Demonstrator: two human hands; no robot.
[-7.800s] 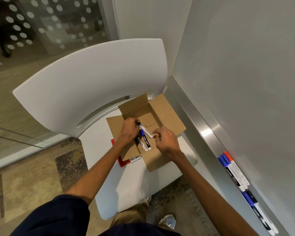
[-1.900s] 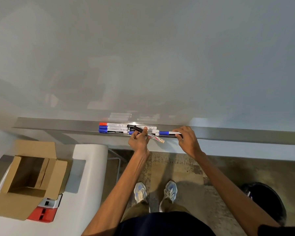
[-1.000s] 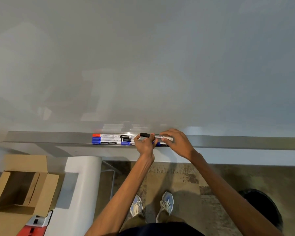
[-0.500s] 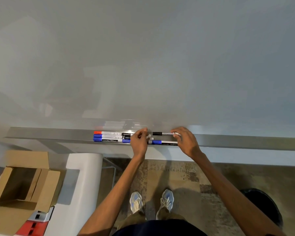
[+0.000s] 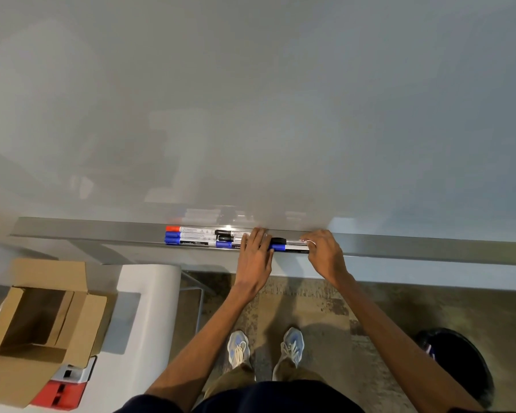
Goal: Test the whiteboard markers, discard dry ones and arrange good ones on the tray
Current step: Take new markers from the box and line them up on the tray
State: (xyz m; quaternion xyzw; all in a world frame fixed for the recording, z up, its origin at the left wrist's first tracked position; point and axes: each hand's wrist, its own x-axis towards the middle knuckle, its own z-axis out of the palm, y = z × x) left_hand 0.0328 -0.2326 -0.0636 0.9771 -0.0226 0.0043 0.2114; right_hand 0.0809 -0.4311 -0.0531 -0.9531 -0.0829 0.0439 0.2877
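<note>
**Markers lying in the tray**

At the lower left, an open cardboard box [image 5: 39,326] sits on a white chair [image 5: 149,308]. In the middle, the long metal tray [image 5: 87,234] under the whiteboard [image 5: 251,99] holds the markers [image 5: 188,235] in rows. The left hand [image 5: 255,251] lies flat on them, fingers straight. The right hand [image 5: 322,251] has bent fingers at the end of a black-capped marker [image 5: 277,240]; I cannot tell if it pinches. At the lower right, a dark bin [image 5: 453,362] stands on the floor.
</note>
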